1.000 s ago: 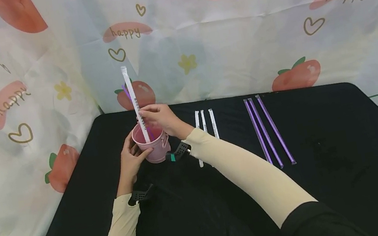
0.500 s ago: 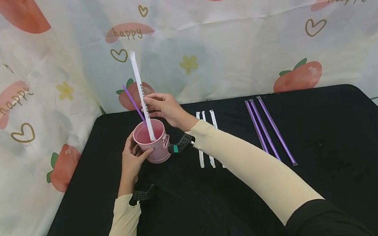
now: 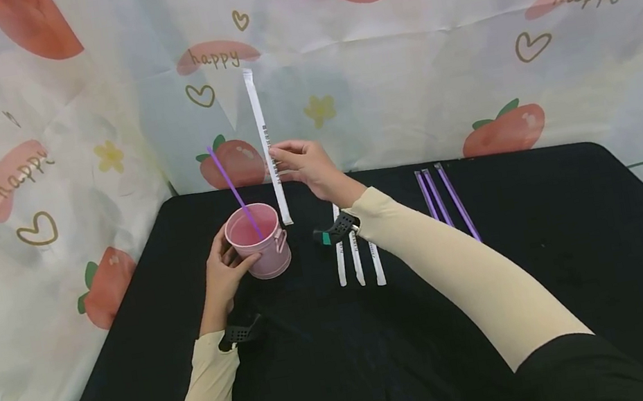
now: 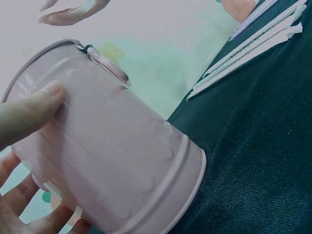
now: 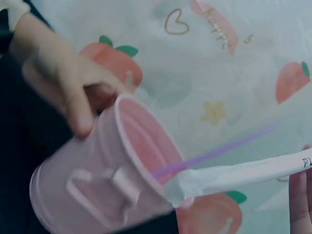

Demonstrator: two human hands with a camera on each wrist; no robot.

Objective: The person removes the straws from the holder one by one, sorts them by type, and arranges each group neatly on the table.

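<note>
A small pink bucket (image 3: 270,257) stands on the black-covered table, and my left hand (image 3: 224,272) grips its left side, thumb across the front. In the left wrist view the thumb (image 4: 36,109) presses the bucket wall while the other fingers reach round behind. One purple straw (image 3: 228,180) leans inside the bucket, rising above the rim. My right hand (image 3: 310,167) pinches a white paper-wrapped straw (image 3: 258,112) near its middle, held upright just right of the bucket. From the right wrist, the wrapper's lower end (image 5: 180,190) overlaps the bucket rim.
Three white wrapped straws (image 3: 358,261) lie side by side on the table, partly behind the right wrist. Farther right lie three purple straws (image 3: 460,206), their lower ends hidden by the right sleeve. A printed curtain (image 3: 392,91) hangs along the table's back and left.
The white wrapped straw has risen out of the bucket and moved right, carried by my right hand. The purple straw stays in the bucket. My left hand keeps its grip.
</note>
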